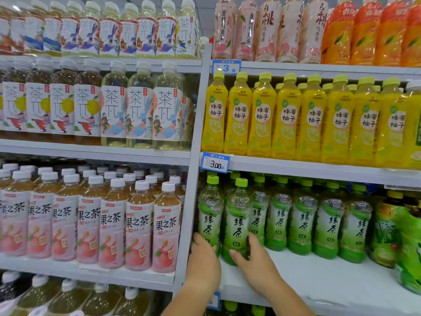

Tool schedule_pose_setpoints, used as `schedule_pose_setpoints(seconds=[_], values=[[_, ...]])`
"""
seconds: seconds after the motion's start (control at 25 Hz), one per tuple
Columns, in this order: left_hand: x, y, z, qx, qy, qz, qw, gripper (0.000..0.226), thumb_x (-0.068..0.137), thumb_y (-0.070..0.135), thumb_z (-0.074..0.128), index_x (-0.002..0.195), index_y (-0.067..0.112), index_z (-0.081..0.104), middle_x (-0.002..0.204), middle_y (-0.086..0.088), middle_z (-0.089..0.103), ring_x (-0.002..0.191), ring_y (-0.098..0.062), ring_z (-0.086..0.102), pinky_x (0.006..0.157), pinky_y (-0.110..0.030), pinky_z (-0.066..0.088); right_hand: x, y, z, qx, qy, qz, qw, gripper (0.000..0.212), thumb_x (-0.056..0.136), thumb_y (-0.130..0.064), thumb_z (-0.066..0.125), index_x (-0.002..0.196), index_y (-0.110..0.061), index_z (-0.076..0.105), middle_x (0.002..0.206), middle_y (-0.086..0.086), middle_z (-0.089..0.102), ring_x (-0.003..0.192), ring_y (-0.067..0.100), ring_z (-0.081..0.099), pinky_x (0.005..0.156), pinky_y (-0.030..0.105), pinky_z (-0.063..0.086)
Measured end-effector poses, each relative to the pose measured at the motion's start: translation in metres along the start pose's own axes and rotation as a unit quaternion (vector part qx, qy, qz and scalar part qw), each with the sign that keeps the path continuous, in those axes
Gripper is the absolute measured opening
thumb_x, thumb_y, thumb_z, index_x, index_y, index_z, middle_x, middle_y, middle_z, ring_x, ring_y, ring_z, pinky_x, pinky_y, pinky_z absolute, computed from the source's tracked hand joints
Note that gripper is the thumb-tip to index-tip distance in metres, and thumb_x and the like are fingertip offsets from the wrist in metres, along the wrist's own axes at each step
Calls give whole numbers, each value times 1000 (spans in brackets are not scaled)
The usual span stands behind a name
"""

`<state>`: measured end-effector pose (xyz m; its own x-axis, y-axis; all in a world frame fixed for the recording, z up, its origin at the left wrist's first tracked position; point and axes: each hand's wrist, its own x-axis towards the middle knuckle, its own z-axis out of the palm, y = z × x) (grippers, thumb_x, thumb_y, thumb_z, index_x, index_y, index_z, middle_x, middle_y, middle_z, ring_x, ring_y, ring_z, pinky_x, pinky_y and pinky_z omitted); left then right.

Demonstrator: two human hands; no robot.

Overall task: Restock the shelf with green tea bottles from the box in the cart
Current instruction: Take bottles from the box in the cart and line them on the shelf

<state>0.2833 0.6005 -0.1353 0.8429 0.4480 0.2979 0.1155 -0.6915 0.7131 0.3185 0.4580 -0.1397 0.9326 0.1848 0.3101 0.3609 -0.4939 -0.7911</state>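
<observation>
Two green tea bottles with green caps stand at the left front of the white shelf (319, 283). My left hand (204, 263) grips the base of the leftmost green tea bottle (209, 213). My right hand (255, 265) wraps the base of the second green tea bottle (238, 220). Behind and to the right stands a row of several more green tea bottles (303, 220), set further back on the shelf. The box and the cart are out of view.
Yellow honey-citrus bottles (289, 119) fill the shelf above, its edge carrying a 3.00 price tag (215, 164). A grey upright post (189, 213) divides off the left bay of pink fruit tea bottles (114, 224). Other green drinks (391, 231) stand at the far right.
</observation>
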Motion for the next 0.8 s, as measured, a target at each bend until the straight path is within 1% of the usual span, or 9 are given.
schedule_pose_setpoints(seconds=[0.08, 0.2, 0.28, 0.36, 0.44, 0.52, 0.6, 0.68, 0.8], values=[[4, -1, -1, -8, -12, 10, 1000, 46, 102, 27, 50, 139, 5, 32, 138, -15, 50, 128, -28, 51, 105, -39, 44, 3, 2, 1, -2, 3, 5, 1000, 65, 87, -47, 68, 144, -30, 41, 132, -17, 57, 119, 7, 55, 102, 36, 48], [8, -3, 1, -4, -7, 25, 1000, 46, 102, 28, 51, 139, 6, 33, 137, -12, 50, 126, -23, 53, 104, -34, 44, 9, 5, 1, -9, -1, 17, 1000, 69, 85, -53, 67, 145, -29, 42, 134, -15, 58, 121, 9, 55, 103, 38, 48], [6, -4, 3, 12, 14, 35, 999, 48, 102, 33, 49, 139, 7, 33, 138, -11, 50, 125, -22, 53, 103, -31, 45, 11, 7, 3, -20, 2, 26, 999, 74, 83, -58, 66, 146, -27, 41, 139, -12, 56, 124, 12, 53, 104, 39, 47], [5, -7, 7, 32, 40, 40, 998, 54, 102, 38, 47, 143, 7, 30, 143, -11, 48, 128, -22, 52, 104, -29, 44, 13, 8, 6, -33, 10, 33, 999, 78, 83, -62, 63, 148, -27, 39, 141, -12, 54, 126, 13, 52, 105, 39, 46], [4, -9, 11, 55, 68, 40, 995, 63, 102, 44, 45, 149, 6, 26, 150, -10, 43, 134, -20, 47, 107, -26, 38, 12, 7, 8, -43, 16, 37, 998, 72, 83, -64, 61, 145, -32, 41, 138, -14, 56, 122, 12, 53, 102, 36, 47], [3, -11, 13, 79, 97, 44, 991, 68, 102, 48, 43, 151, 6, 24, 153, -9, 41, 137, -19, 45, 108, -25, 35, 12, 6, 8, -47, 12, 41, 998, 63, 82, -66, 59, 137, -37, 47, 131, -17, 60, 115, 10, 56, 98, 34, 48], [3, -13, 15, 89, 107, 47, 989, 69, 101, 49, 43, 152, 6, 25, 153, -9, 41, 137, -18, 44, 109, -25, 35, 11, 6, 8, -53, 6, 43, 998, 64, 83, -68, 57, 138, -36, 46, 130, -17, 60, 115, 10, 56, 96, 33, 48], [3, -13, 17, 89, 105, 46, 989, 67, 101, 48, 43, 150, 6, 26, 150, -9, 44, 135, -19, 47, 108, -27, 37, 9, 6, 8, -60, 5, 42, 997, 66, 83, -69, 54, 140, -36, 45, 131, -18, 59, 117, 11, 56, 95, 33, 47], [3, -13, 18, 64, 91, 47, 993, 59, 101, 46, 43, 145, 8, 32, 141, -8, 52, 126, -19, 55, 101, -28, 47, 8, 6, 7, -61, -4, 38, 997, 63, 87, -66, 52, 141, -35, 43, 134, -16, 58, 119, 12, 55, 97, 35, 47]])
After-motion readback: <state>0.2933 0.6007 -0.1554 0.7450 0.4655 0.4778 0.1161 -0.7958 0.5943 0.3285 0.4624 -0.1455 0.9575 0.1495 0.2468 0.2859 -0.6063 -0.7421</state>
